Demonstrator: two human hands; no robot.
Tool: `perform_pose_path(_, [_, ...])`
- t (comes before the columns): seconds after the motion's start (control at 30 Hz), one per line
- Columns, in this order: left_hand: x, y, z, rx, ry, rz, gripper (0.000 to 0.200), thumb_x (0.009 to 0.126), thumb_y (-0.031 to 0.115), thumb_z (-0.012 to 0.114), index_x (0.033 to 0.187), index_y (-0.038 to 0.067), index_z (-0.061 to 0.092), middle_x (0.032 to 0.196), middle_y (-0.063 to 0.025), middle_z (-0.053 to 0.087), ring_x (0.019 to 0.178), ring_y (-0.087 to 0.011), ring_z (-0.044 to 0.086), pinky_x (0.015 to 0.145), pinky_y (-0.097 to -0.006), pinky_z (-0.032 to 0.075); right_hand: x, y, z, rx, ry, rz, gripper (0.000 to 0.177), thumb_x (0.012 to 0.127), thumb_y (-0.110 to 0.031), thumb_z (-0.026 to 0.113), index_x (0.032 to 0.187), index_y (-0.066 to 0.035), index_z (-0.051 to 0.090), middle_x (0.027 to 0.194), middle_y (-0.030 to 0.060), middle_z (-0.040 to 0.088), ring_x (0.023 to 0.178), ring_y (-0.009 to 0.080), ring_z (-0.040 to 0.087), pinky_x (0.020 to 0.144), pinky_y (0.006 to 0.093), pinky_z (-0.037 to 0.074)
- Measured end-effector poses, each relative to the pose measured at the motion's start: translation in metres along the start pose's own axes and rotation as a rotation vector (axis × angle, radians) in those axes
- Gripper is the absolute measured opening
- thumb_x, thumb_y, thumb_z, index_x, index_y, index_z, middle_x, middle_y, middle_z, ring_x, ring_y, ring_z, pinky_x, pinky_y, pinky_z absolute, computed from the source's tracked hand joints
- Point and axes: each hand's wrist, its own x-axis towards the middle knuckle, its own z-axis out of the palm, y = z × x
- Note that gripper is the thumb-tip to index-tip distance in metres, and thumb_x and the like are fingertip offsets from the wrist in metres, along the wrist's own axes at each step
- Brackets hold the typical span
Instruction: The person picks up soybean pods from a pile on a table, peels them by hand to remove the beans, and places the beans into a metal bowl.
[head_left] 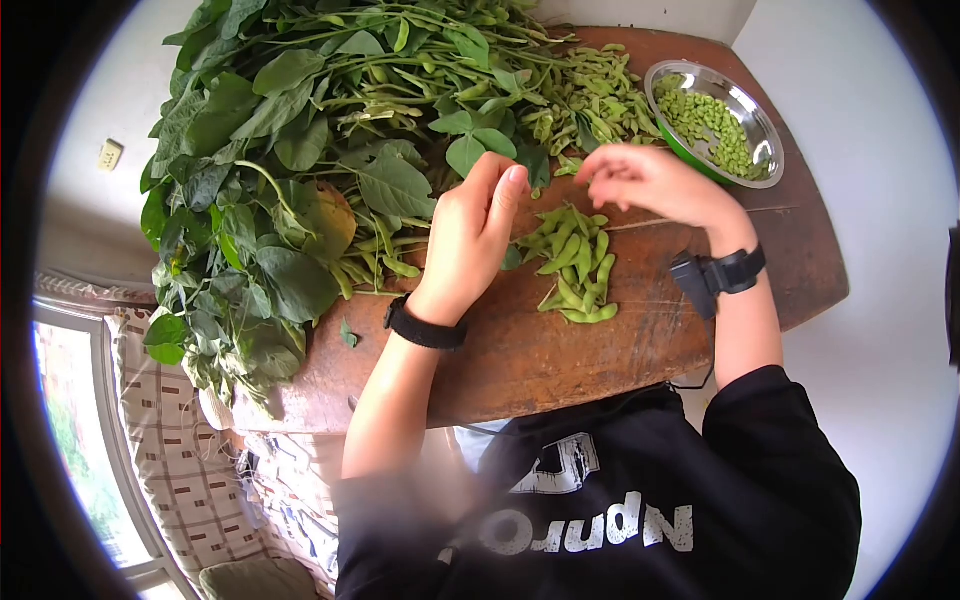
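Curled into a fist with the thumb along the top, my left hand [467, 235] is raised over the table beside the leafy plants; whatever its fingers hold is hidden. My right hand [655, 188] hovers near the loose pods, its blurred fingers loosely bent and apart, with nothing visible in them. Between and below the hands lies a small pile of green pods [580, 262]. A larger heap of pods [600, 95] lies behind my right hand. At the back right, a metal bowl [768, 150] holds shelled green beans [712, 125].
A large mass of leafy bean plants [290, 130] covers the left and back of the wooden table [480, 375]. The table's near edge is close to my body. A wall is to the right, and a patterned curtain [185, 440] hangs by a window at the lower left.
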Motion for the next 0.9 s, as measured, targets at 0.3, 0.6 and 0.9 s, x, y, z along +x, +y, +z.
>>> perform_pose_path(0.3, [0.000, 0.002, 0.002, -0.019, 0.011, -0.003, 0.025, 0.102, 0.022, 0.049, 0.092, 0.001, 0.057, 0.065, -0.0047, 0.051, 0.058, -0.0141, 0.045, 0.055, -0.0284, 0.038, 0.016, 0.022, 0.034, -0.343, 0.073, -0.194, 0.022, 0.090, -0.014, 0.066, 0.109, -0.004, 0.064, 0.082, 0.0034, 0.050, 0.076, 0.0148, 0.050, 0.070, 0.0298, 0.044])
perform_pose_path(0.6, [0.000, 0.000, 0.003, 0.059, -0.010, -0.039, 0.022, 0.100, 0.021, 0.053, 0.096, -0.001, 0.055, 0.067, -0.0146, 0.060, 0.056, -0.0262, 0.057, 0.055, -0.0347, 0.044, 0.016, 0.008, 0.037, -0.104, 0.261, -0.259, 0.009, 0.092, -0.011, 0.065, 0.095, -0.002, 0.062, 0.088, -0.0009, 0.047, 0.073, 0.0071, 0.046, 0.066, 0.0232, 0.040])
perform_pose_path(0.9, [0.001, -0.004, 0.005, 0.018, 0.011, -0.016, 0.022, 0.100, 0.021, 0.053, 0.098, -0.001, 0.055, 0.067, -0.0137, 0.059, 0.055, -0.0268, 0.056, 0.054, -0.0346, 0.043, 0.008, 0.006, 0.026, -0.329, 0.311, -0.065, 0.017, 0.088, -0.010, 0.066, 0.103, -0.003, 0.063, 0.087, 0.0011, 0.044, 0.071, 0.0122, 0.044, 0.066, 0.0279, 0.040])
